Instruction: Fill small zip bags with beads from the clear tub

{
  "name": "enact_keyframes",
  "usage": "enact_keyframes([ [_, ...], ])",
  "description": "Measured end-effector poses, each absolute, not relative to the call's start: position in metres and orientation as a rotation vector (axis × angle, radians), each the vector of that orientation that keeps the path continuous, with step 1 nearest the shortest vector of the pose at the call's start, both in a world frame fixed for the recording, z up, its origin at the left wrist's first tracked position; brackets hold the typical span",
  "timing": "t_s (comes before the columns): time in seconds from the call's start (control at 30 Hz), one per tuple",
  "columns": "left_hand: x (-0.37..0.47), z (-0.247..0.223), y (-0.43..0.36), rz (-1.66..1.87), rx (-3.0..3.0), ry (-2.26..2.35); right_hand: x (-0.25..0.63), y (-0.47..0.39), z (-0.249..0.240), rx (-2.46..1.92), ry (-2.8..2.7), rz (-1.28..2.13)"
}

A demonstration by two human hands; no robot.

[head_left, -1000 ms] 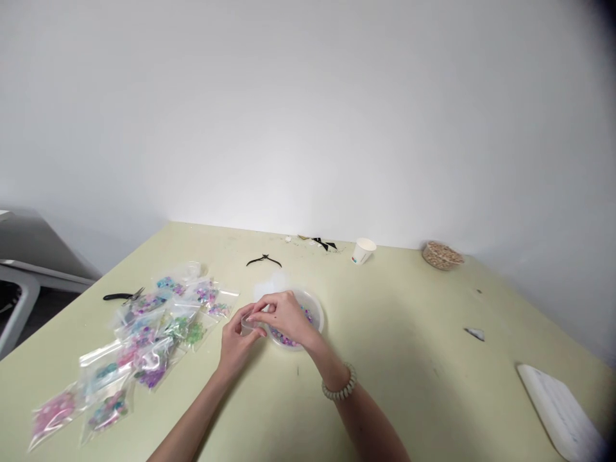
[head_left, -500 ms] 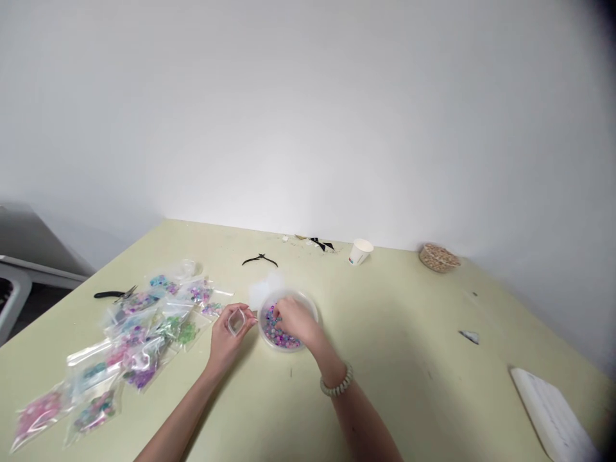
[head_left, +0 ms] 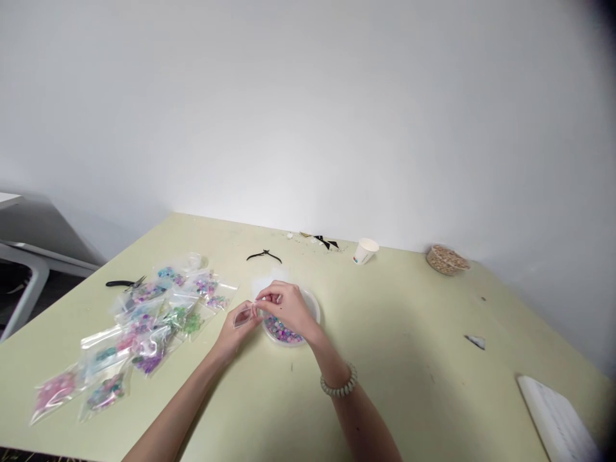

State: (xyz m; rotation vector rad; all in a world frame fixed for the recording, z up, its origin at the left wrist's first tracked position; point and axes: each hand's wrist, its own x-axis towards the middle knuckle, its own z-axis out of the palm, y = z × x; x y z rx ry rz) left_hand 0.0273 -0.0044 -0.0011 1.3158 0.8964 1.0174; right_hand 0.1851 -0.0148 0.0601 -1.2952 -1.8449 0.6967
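Bare white wall (head_left: 308,109); pale green table (head_left: 409,359).

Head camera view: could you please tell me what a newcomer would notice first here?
Two bare hands meet at the table's middle: the left hand holds a small clear bag, the right hand pinches at its mouth above a clear bowl of purple and blue beads. Left of them lies a spread of bead-filled zip bags.
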Motion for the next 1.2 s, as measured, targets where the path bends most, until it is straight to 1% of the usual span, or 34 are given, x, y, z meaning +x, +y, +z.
enact_keyframes([
  [0.23, 0.027, -0.003, -0.005, 1.027, 1.455, 0.846, 0.163, -0.018, 0.049, -1.298, -1.989, 0.734],
  [0.4, 0.025, -0.001, -0.004, 1.065, 1.243, 0.808, 0.179, -0.018, 0.058, -1.272, -1.913, 0.742],
  [0.47, 0.024, 0.002, -0.004, 1.07, 1.083, 0.734, 0.19, -0.017, 0.058, -1.426, -1.917, 0.663],
  [0.57, 0.02, 0.006, -0.002, 1.047, 0.841, 0.576, 0.199, -0.016, 0.048, -1.778, -2.039, 0.563],
  [0.67, 0.017, 0.008, 0.0, 1.034, 0.664, 0.461, 0.193, -0.016, 0.035, -1.922, -2.138, 0.549],
  [0.77, 0.015, 0.009, 0.001, 1.027, 0.604, 0.424, 0.184, -0.016, 0.028, -1.924, -2.158, 0.54],
  [0.9, 0.016, 0.011, 0.002, 1.059, 0.64, 0.497, 0.186, -0.015, 0.029, -1.917, -2.157, 0.519],
  [1.03, 0.018, 0.011, 0.003, 1.169, 0.877, 0.692, 0.197, -0.016, 0.04, -1.904, -2.129, 0.485],
  [1.1, 0.019, 0.009, 0.002, 1.205, 1.041, 0.806, 0.201, -0.017, 0.048, -1.817, -2.093, 0.495],
  [1.2, 0.022, 0.005, -0.003, 1.207, 1.196, 0.888, 0.202, -0.018, 0.059, -1.545, -1.984, 0.599],
])
